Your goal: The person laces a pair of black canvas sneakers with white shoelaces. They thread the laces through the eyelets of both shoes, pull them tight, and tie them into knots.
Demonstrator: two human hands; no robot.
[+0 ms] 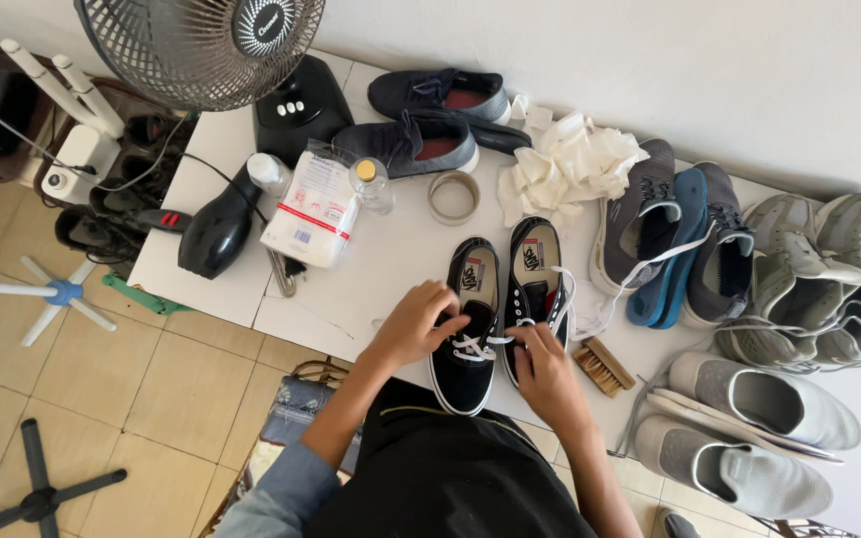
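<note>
Two black canvas shoes with white laces stand side by side on the white table [391,259]. My left hand [413,324] rests on the left black shoe [466,344], fingers pinched on its white lace. My right hand [548,374] lies over the toe of the right black shoe [535,274] and holds the other end of the same lace near the eyelets. The lace stretches between both hands.
A small wooden brush [604,366] lies right of my right hand. Grey and blue sneakers [670,239] and several pale grey shoes [799,299] crowd the right side. Farther back: dark blue shoes [421,139], crumpled white cloths [570,159], tape roll [453,196], bottle, wipes pack [311,209], black hair dryer [216,224], fan [201,40].
</note>
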